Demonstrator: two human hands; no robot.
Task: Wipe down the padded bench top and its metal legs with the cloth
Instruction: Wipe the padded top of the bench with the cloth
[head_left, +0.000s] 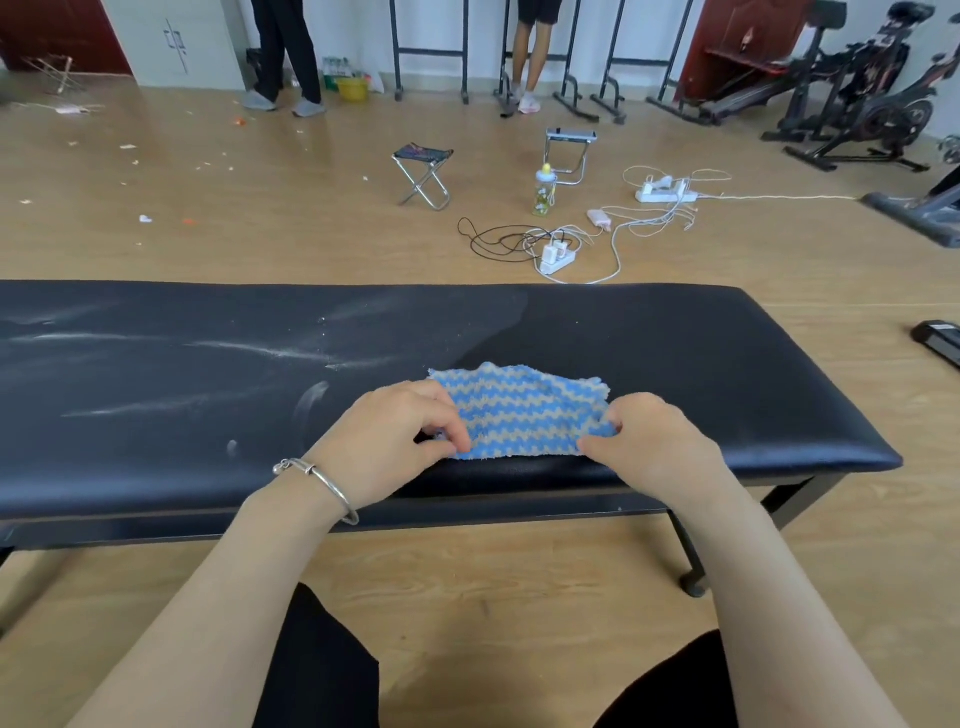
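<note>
A long black padded bench top spans the view, streaked with white dust on its left half and darker on the right. A blue and beige zigzag cloth lies flat near the bench's front edge. My left hand pinches the cloth's lower left corner; a silver bangle sits on that wrist. My right hand grips the cloth's lower right edge. A black metal leg shows under the bench's right end.
Beyond the bench on the wooden floor lie power strips with tangled cables, a bottle and two small folding stools. Exercise bikes stand at the back right. Two people's legs are at the far wall.
</note>
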